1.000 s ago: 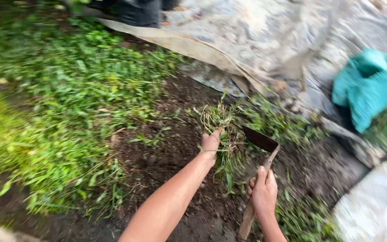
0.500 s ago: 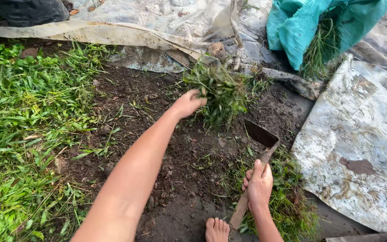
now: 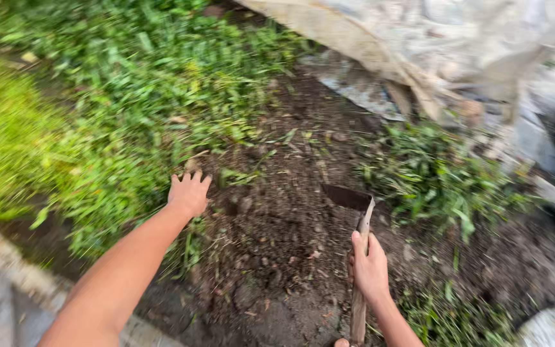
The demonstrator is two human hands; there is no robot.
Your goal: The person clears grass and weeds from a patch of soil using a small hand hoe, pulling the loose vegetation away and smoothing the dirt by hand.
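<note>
Your left hand, fingers spread, reaches the grass; grip low near the roots. Your right hand clasps the hoe; hold it clear.

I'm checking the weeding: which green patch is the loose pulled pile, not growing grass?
The heap right of the hoe, lying on bare soil by the tarp. The grass by the left hand is dense and rooted.

Soft, even daylight falls from above, with no hard shadows and no glare. The bright green leafy grass looks smeared by blur, most at the left edge. The dark brown soil looks a little sharper.
</note>
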